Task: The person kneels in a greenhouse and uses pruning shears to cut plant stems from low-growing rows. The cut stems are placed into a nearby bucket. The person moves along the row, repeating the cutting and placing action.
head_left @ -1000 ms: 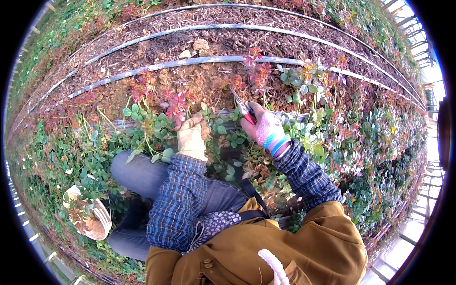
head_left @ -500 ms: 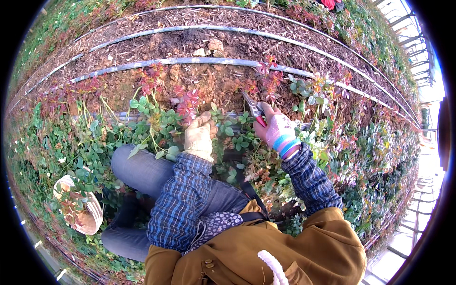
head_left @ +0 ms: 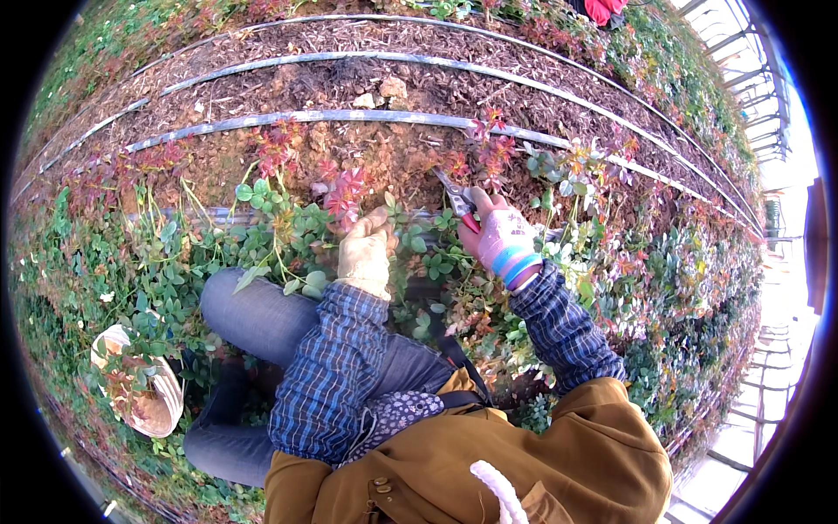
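Observation:
My left hand (head_left: 366,250), in a cream work glove, is closed at the base of a rose shoot with reddish-pink leaves (head_left: 346,194). The stem between its fingers is mostly hidden. My right hand (head_left: 500,230), in a pink and white glove with a blue cuff, grips a pair of pruning shears (head_left: 458,199) with red handles. Their metal blades point up and to the left, toward bare soil, apart from the left hand. Another red-leaved shoot (head_left: 495,157) stands just beyond the right hand.
Pale drip hoses (head_left: 314,115) run across the soil bed ahead. A white bucket (head_left: 166,397) holding cut leaves lies tilted among the plants at left. Green rose bushes (head_left: 681,288) crowd both sides. A red item (head_left: 602,10) shows at the far top.
My right hand and the shears have shifted slightly left, nearer my left hand. The left hand keeps its place at the red shoot. The whole view has tilted a little.

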Motion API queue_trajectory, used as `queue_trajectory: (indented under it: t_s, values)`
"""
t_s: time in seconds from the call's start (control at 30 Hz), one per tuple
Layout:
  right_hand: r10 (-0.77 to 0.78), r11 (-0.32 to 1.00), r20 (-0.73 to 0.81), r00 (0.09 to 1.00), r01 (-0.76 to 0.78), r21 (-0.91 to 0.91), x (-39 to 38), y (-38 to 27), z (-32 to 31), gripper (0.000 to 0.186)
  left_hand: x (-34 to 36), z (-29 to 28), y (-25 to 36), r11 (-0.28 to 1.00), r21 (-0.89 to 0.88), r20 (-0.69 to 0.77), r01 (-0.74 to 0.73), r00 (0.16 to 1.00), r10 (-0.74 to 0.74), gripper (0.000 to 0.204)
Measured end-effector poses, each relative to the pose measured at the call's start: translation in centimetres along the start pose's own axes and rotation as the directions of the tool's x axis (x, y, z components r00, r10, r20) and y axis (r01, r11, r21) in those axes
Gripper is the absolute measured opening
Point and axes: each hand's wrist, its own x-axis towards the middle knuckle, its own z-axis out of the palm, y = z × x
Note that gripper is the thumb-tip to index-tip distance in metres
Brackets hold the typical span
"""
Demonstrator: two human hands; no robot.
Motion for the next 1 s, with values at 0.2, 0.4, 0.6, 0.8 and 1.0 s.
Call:
queue_trajectory:
  t_s: [0.2, 0.4, 0.6, 0.8, 1.0]
  values:
    - [-0.009, 0.989, -0.008, 1.000, 0.007, -0.151, 1.4, -0.9, 1.5, 0.058, -0.1, -0.1, 0.1, 1.000, 0.000, 0.017, -0.009, 1.000, 0.009, 0.029]
    - [0.067, 0.976, -0.027, 0.997, -0.071, -0.206, 1.2, -1.1, 2.1, 0.053, -0.2, 0.4, -0.2, 1.000, 0.020, -0.016, 0.002, 1.000, -0.002, 0.028]
    - [0.067, 0.971, 0.053, 0.996, -0.053, -0.232, 2.4, 0.1, 2.3, 0.054, -0.2, -0.4, -0.1, 1.000, 0.024, 0.008, -0.012, 1.000, 0.011, 0.028]
    - [-0.068, 0.953, 0.159, 0.985, 0.111, -0.283, 3.6, 1.6, -0.3, 0.037, -0.9, -0.1, 0.4, 0.998, 0.005, -0.039, -0.063, 0.997, 0.063, 0.024]
    - [-0.041, 0.988, 0.043, 0.998, 0.034, 0.151, 1.3, 0.0, -3.4, 0.038, -1.7, -1.7, 1.3, 0.991, 0.016, -0.145, -0.137, 0.980, 0.137, 0.021]
